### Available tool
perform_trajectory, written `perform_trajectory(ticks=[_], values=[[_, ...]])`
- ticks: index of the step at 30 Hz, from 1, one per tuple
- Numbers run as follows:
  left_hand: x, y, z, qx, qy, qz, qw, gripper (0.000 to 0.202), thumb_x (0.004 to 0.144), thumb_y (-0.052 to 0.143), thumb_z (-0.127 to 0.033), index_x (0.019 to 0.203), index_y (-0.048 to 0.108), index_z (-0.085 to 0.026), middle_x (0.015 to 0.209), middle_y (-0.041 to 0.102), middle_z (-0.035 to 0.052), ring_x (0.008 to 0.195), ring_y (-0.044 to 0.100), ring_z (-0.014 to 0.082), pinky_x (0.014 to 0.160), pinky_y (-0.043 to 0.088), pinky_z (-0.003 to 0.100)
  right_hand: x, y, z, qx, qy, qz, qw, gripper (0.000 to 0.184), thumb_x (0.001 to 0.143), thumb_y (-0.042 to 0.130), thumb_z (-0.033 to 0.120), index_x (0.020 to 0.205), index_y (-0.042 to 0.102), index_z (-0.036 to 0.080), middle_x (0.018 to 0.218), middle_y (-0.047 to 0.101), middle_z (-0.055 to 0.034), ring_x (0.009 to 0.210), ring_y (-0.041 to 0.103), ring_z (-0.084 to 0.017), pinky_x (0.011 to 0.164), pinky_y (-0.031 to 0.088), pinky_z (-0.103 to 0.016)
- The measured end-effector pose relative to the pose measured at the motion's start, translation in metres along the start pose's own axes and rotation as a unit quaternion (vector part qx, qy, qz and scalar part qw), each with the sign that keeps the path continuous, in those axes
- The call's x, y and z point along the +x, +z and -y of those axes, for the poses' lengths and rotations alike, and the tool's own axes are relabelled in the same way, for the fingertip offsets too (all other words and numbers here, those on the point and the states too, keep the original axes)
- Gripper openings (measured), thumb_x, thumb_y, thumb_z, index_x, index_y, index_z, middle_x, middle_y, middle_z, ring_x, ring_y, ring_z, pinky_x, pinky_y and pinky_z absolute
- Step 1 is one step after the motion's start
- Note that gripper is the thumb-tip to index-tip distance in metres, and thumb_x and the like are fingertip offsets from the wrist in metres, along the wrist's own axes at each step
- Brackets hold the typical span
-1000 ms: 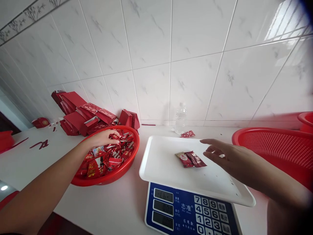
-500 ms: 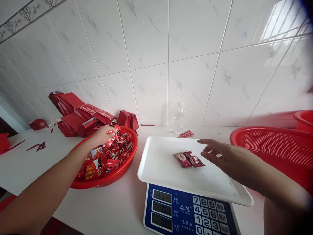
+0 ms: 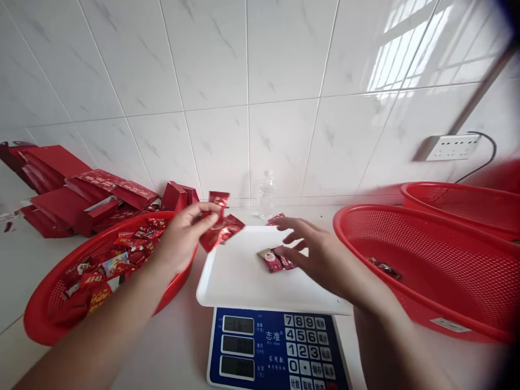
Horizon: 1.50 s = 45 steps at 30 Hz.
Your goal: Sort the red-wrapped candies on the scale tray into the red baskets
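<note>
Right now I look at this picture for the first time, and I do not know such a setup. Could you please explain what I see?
There is no robot here: a person works with two bare hands. The view comes from one camera worn on the head, looking forward and down.

The left hand holds some red packets near the left edge of a white tray. This tray sits on a blue scale. The right hand is empty, its fingers near small packets on the tray; I cannot tell if they touch.

To the left stands a red basket piled with wrapped packets; to the right, another basket. A clear bottle stands behind the tray.
</note>
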State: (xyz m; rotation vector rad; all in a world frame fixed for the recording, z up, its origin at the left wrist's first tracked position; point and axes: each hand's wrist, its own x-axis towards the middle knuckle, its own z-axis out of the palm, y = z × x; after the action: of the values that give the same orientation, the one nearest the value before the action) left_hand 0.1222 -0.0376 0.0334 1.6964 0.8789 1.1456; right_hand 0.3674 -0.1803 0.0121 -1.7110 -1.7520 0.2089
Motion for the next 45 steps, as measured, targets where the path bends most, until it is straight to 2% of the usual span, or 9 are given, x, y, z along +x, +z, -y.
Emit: perform_trajectory(ticks=[5,9,17,21,27,32,36,41,45], values=[[-0.02,0.073,0.001,-0.201,-0.056,0.106,0.972,0.019,0.072,0.075,-0.033,0.086,0.069,-0.023,0.093,0.069,0.0014,0.086,0.065,0.0178,0.078,0.054,0.031,0.001,0.019,0.013,0.053,-0.123,-0.039,0.99,0.031,0.092,0.055,0.02,0.122,0.059,0.025,0.126,0.057,-0.0084,0.087,0.069,-0.016,0.076,0.057,-0.032],[-0.023,0.094,0.011,-0.216,-0.06,0.131,0.966,0.019,0.075,0.073,-0.036,0.087,0.07,-0.021,0.083,0.067,0.0012,0.075,0.062,0.0146,0.065,0.051,0.026,0.002,0.015,0.011,0.016,-0.136,-0.049,0.989,0.022,0.09,0.05,0.011,0.105,0.063,0.021,0.103,0.066,-0.0061,0.085,0.066,-0.018,0.07,0.052,-0.031],[-0.022,0.073,0.023,-0.08,-0.002,0.158,0.984,0.013,0.086,0.062,-0.031,0.091,0.066,-0.02,0.081,0.06,-0.001,0.057,0.055,0.0087,0.051,0.048,0.022,-0.004,-0.017,-0.004,0.065,0.052,0.14,0.987,0.025,0.087,0.062,0.032,0.111,0.067,0.026,0.092,0.075,-0.0009,0.083,0.069,-0.019,0.071,0.051,-0.03],[-0.028,0.068,0.027,-0.019,0.042,0.208,0.977,0.008,0.09,0.055,-0.026,0.09,0.061,-0.021,0.084,0.057,-0.0015,0.058,0.054,0.0083,0.052,0.049,0.021,0.004,-0.01,-0.01,0.003,0.086,0.075,0.993,0.033,0.087,0.06,0.033,0.118,0.067,0.024,0.098,0.075,-0.0058,0.087,0.069,-0.024,0.075,0.05,-0.037],[-0.038,0.071,0.029,0.065,0.128,0.306,0.941,0.017,0.093,0.049,-0.016,0.091,0.064,-0.023,0.094,0.058,0.0011,0.08,0.057,0.0127,0.067,0.05,0.024,0.011,0.008,-0.004,0.128,0.046,0.061,0.989,0.041,0.092,0.055,0.035,0.131,0.057,0.022,0.098,0.073,-0.0034,0.084,0.068,-0.015,0.075,0.054,-0.029],[-0.038,0.067,0.03,0.065,0.108,0.275,0.953,0.013,0.096,0.05,-0.027,0.104,0.06,-0.026,0.102,0.061,0.0008,0.081,0.06,0.013,0.072,0.052,0.026,0.014,0.013,-0.013,0.142,0.061,0.013,0.988,0.025,0.089,0.057,0.028,0.112,0.066,0.022,0.091,0.073,-0.0026,0.08,0.067,-0.015,0.073,0.053,-0.03],[-0.033,0.06,0.035,0.106,0.058,0.239,0.963,0.018,0.096,0.05,-0.033,0.113,0.052,-0.027,0.117,0.06,0.0038,0.113,0.059,0.0206,0.087,0.053,0.031,0.018,0.01,-0.023,0.11,0.104,-0.039,0.988,0.026,0.091,0.053,0.03,0.113,0.064,0.021,0.089,0.071,-0.0032,0.078,0.066,-0.016,0.071,0.053,-0.03],[-0.032,0.056,0.045,0.21,0.07,0.356,0.908,0.035,0.096,0.047,-0.026,0.131,0.044,-0.032,0.147,0.046,0.0062,0.136,0.044,0.0263,0.107,0.043,0.045,0.02,0.009,-0.023,0.046,0.13,-0.018,0.99,0.02,0.092,0.051,0.026,0.105,0.066,0.022,0.079,0.071,-0.0008,0.072,0.065,-0.016,0.066,0.05,-0.028],[-0.033,0.053,0.045,0.31,0.119,0.315,0.889,0.031,0.092,0.056,-0.025,0.123,0.052,-0.028,0.142,0.047,0.0076,0.138,0.037,0.0308,0.11,0.037,0.052,0.018,0.0,-0.027,-0.042,0.155,-0.005,0.987,0.017,0.09,0.051,0.02,0.096,0.067,0.021,0.086,0.073,-0.0038,0.08,0.066,-0.019,0.071,0.047,-0.03]])
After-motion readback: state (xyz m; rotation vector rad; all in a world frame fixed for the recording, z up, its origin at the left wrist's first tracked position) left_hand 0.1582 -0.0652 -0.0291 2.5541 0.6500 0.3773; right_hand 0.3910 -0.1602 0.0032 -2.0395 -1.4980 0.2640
